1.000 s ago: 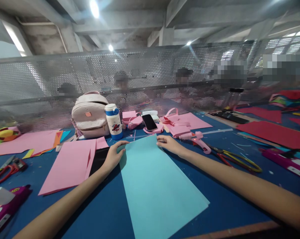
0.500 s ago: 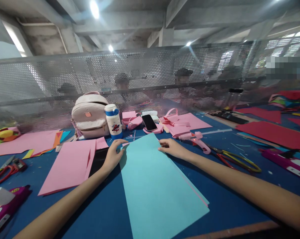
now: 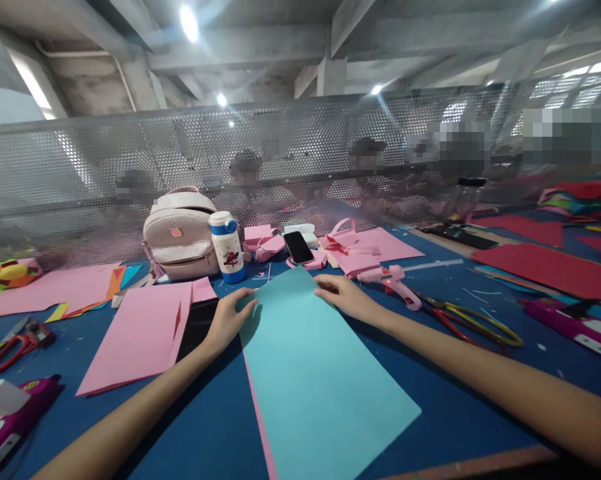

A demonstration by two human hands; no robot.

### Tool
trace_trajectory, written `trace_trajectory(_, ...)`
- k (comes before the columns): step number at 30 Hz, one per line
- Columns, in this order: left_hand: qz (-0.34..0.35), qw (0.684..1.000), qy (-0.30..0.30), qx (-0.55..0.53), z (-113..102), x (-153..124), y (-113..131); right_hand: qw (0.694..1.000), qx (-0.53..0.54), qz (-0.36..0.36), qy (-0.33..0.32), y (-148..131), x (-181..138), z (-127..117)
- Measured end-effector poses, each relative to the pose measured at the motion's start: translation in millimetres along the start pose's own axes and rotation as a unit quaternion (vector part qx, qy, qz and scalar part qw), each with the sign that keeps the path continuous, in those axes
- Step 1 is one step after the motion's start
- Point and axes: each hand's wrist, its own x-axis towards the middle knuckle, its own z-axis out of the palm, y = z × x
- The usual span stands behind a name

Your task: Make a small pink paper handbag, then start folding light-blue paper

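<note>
A light turquoise paper sheet (image 3: 325, 380) slants across the blue table in front of me. Under it lies a pink sheet (image 3: 258, 427), which shows as a thin strip along the lower left edge. My left hand (image 3: 230, 317) pinches the far left edge of the turquoise sheet between thumb and fingers. Opposite it, my right hand (image 3: 348, 298) grips the far right edge, its fingertips partly hidden. Whether either hand also holds the pink sheet cannot be made out.
Folded pink paper (image 3: 140, 330) lies left. Behind stand a backpack (image 3: 178, 230) and a bottle (image 3: 226, 250), near a phone (image 3: 298, 247). A pink glue gun (image 3: 395, 283) and yellow-and-red-handled scissors (image 3: 473, 320) lie right. Purple power strips (image 3: 575, 325) sit at both sides.
The turquoise sheet has shifted slightly over the pink one. The pink strip at the right edge is now covered, and pink shows along the left edge instead. Both hands keep their grip.
</note>
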Motion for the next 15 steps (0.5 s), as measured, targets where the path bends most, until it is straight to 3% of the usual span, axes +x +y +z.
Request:
trace_trajectory(4, -0.013, 1.0, -0.014, -0.025, -1.2, -1.2, 2.5, 1.0, 0.026, 0.009, -0.006, -3.5, -7.8, 1.0)
trace_trajectory(10, -0.059, 0.996, 0.01, -0.059, -9.4, -0.4, 3.8, 0.996, 0.024, 0.046, -0.072, -6.6, -27.8, -16.6)
trace_trajectory(15, -0.098, 0.991, 0.002, -0.087, -17.0, -1.8, 11.5, 0.997, -0.022, 0.056, -0.05, -9.0, -36.3, -38.6)
